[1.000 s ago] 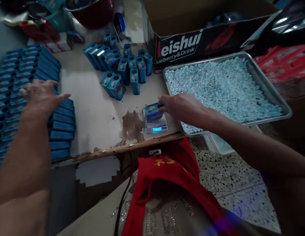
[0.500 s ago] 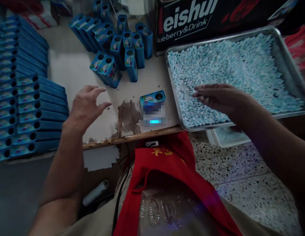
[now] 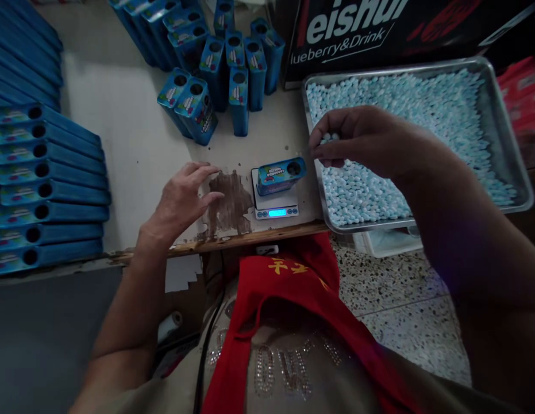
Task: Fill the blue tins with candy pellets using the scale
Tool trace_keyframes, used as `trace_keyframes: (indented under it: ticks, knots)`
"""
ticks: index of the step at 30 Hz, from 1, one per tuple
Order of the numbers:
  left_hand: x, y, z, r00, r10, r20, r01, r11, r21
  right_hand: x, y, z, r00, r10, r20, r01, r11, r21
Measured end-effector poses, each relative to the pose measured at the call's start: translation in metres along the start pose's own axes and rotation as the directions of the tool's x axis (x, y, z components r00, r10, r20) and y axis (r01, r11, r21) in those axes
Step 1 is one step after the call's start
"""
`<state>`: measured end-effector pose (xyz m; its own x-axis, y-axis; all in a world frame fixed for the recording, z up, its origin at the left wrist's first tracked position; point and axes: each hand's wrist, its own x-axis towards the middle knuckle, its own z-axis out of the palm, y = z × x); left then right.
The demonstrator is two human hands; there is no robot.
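Several pale blue candies [image 3: 330, 138] are cupped in my right hand [image 3: 366, 138], its fingers curled round them above the left edge of a metal tray. More of the same candies fill that tray [image 3: 526, 190]. A blue candy box [image 3: 278, 176] with a round hole in its top stands on a small digital scale [image 3: 273, 202] whose display is lit. To the left of the scale, my left hand [image 3: 181, 195] hovers over the table with thumb and fingers apart, holding nothing.
Blue boxes [image 3: 52, 190] lie stacked in rows at the left. Several more boxes [image 3: 239, 98] stand upright at the back. A black carton [image 3: 353, 40] rises behind the tray, and a pale plastic tub [image 3: 385, 241] sits below it. The wooden table edge [image 3: 250, 236] runs in front.
My right hand has lifted from the candies toward the tray's left edge, with candies now in its fingers. My left hand has moved right, closer to the scale.
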<state>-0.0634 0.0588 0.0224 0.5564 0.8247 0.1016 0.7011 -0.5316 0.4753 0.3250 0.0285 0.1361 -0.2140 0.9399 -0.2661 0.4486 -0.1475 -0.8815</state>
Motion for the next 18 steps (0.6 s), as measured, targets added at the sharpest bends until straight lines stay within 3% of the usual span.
trace_keyframes:
  ticks: [6, 11, 18]
  knots:
    - [0.002, 0.025, 0.006, 0.999, -0.04, -0.019, 0.037, 0.992, -0.122, -0.004, -0.01, 0.003, 1.0, -0.012, -0.004, 0.011, 0.953, -0.302]
    - [0.007, 0.044, 0.015, 1.0, -0.016, -0.018, 0.011, 0.974, -0.227, -0.004, -0.023, 0.009, 0.992, -0.124, -0.008, 0.102, 0.852, -0.513]
    - [0.003, 0.04, 0.021, 0.999, -0.013, -0.03, 0.006, 0.97, -0.243, -0.001, -0.04, 0.02, 0.975, -0.192, 0.109, 0.213, 0.683, -0.699]
